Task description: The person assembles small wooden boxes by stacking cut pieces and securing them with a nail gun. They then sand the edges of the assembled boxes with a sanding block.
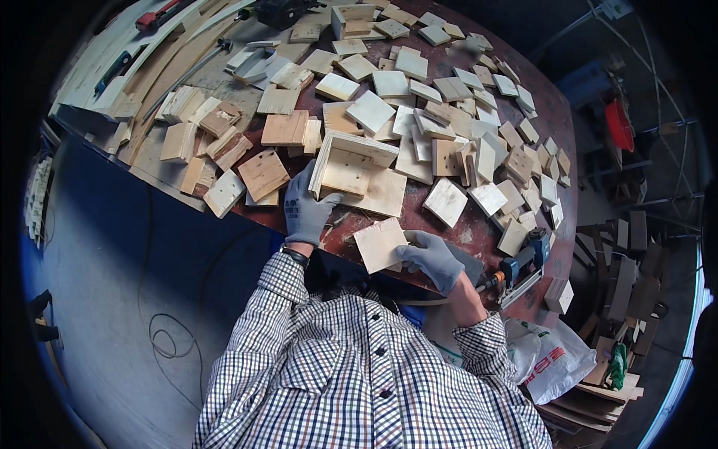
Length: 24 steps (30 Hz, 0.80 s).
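My left hand (308, 203), in a grey glove, grips the near left corner of a wooden corner piece (348, 168) made of joined boards. That piece rests on a flat square board (385, 193) at the table's near side. In my gloved right hand (434, 259) a pale square wooden block (380, 245) is pinched by its right edge, held above the table's front edge. A gap separates the block from the corner piece. To the right of my right hand lies a blue nail gun (516, 268).
Many loose wooden blocks (447, 202) cover the dark red table (467, 236). Longer planks (146, 63) and a second corner piece (351, 22) lie farther back. A white sack (557, 359) and stacked boards (628, 269) stand off the right side; a hose (176, 337) trails on the floor.
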Each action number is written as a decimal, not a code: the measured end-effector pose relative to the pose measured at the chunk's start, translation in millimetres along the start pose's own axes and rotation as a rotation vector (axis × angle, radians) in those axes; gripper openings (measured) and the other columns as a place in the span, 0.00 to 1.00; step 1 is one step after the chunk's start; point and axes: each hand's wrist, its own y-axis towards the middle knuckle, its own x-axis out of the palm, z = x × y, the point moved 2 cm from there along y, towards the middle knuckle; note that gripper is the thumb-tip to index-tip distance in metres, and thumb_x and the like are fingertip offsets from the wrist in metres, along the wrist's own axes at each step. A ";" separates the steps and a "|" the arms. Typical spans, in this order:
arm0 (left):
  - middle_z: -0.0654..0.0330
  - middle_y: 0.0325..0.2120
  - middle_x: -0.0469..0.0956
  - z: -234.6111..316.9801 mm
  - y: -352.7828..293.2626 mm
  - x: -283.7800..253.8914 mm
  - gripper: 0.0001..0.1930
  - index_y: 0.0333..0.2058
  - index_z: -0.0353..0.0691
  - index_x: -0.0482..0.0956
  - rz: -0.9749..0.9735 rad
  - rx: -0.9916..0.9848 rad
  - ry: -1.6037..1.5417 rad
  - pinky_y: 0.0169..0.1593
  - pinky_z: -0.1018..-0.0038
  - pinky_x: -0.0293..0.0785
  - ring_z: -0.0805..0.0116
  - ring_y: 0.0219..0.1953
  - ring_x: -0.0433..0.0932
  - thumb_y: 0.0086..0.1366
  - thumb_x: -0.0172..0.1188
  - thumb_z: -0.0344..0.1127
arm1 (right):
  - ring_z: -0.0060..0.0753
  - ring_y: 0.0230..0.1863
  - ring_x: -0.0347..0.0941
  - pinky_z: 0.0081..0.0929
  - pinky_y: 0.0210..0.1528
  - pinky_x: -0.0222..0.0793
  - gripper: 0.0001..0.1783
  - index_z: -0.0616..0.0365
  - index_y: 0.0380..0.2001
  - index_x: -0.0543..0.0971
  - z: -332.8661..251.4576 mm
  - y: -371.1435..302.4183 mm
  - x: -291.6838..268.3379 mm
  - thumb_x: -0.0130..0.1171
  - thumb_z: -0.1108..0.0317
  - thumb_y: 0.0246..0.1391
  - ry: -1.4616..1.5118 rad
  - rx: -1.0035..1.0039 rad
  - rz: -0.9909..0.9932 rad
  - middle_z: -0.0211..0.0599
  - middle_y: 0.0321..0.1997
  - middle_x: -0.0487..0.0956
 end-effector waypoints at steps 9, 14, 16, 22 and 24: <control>0.52 0.53 0.80 1.3 -1.4 -0.8 0.45 0.65 0.42 0.72 -0.009 -0.026 0.034 0.61 0.56 0.75 0.48 0.56 0.78 0.47 0.82 0.43 | 0.53 0.57 0.83 0.39 0.63 0.74 0.38 0.63 0.61 0.78 -17.5 -4.0 2.6 0.61 0.46 0.54 -0.636 -0.052 0.163 0.57 0.54 0.85; 0.53 0.53 0.80 0.4 -0.8 0.0 0.46 0.65 0.43 0.73 -0.001 -0.008 0.044 0.62 0.55 0.75 0.48 0.56 0.78 0.46 0.83 0.44 | 0.57 0.56 0.82 0.44 0.61 0.74 0.36 0.62 0.59 0.79 -22.8 -4.4 0.9 0.57 0.46 0.56 -0.774 -0.047 0.162 0.59 0.53 0.85; 0.53 0.53 0.80 2.1 -0.6 -0.6 0.46 0.65 0.43 0.73 -0.005 -0.025 0.036 0.62 0.55 0.75 0.48 0.56 0.78 0.46 0.83 0.44 | 0.57 0.55 0.82 0.45 0.60 0.75 0.33 0.62 0.57 0.80 -22.8 -3.5 1.6 0.56 0.46 0.57 -0.848 -0.030 0.162 0.58 0.52 0.85; 0.52 0.55 0.80 3.0 -0.9 -0.3 0.46 0.64 0.43 0.73 0.000 -0.024 0.024 0.62 0.55 0.75 0.47 0.57 0.78 0.46 0.83 0.44 | 0.56 0.55 0.82 0.50 0.58 0.74 0.32 0.61 0.55 0.79 -27.1 -11.0 11.3 0.57 0.43 0.61 -1.070 -0.007 0.278 0.56 0.52 0.84; 0.53 0.55 0.79 1.5 -1.4 0.6 0.46 0.64 0.43 0.73 -0.003 -0.028 0.031 0.62 0.55 0.75 0.47 0.57 0.78 0.46 0.83 0.44 | 0.54 0.57 0.81 0.51 0.58 0.74 0.35 0.60 0.59 0.76 -29.5 -13.1 15.1 0.59 0.42 0.60 -1.070 -0.011 0.291 0.54 0.56 0.82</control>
